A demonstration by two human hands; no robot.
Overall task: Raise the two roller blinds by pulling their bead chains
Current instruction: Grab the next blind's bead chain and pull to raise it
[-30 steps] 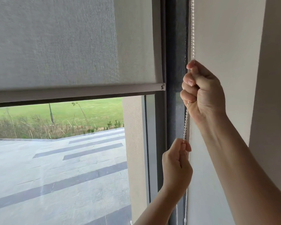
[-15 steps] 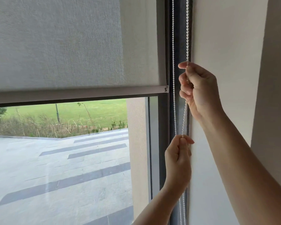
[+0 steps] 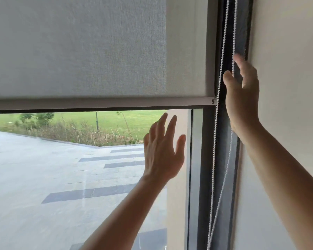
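Observation:
A grey roller blind [image 3: 98, 47] covers the upper half of the window, and its bottom bar [image 3: 101, 104] lies level across the glass. The white bead chain [image 3: 214, 159] hangs in two strands along the dark frame at the right. My right hand [image 3: 242, 94] is up beside the chain with fingers spread; the right strand runs between thumb and fingers, and I grip nothing. My left hand [image 3: 161, 152] is open in front of the glass, left of the chain and apart from it, just below the bottom bar.
The dark window frame [image 3: 206, 177] runs top to bottom beside a beige wall [image 3: 287, 51] on the right. Through the glass [image 3: 61, 177] I see a paved terrace and grass. Only one blind is in view.
Both hands have let go of the bead chain and opened. My left hand has moved left and up in front of the glass. The blind's bottom bar stays at about the same height.

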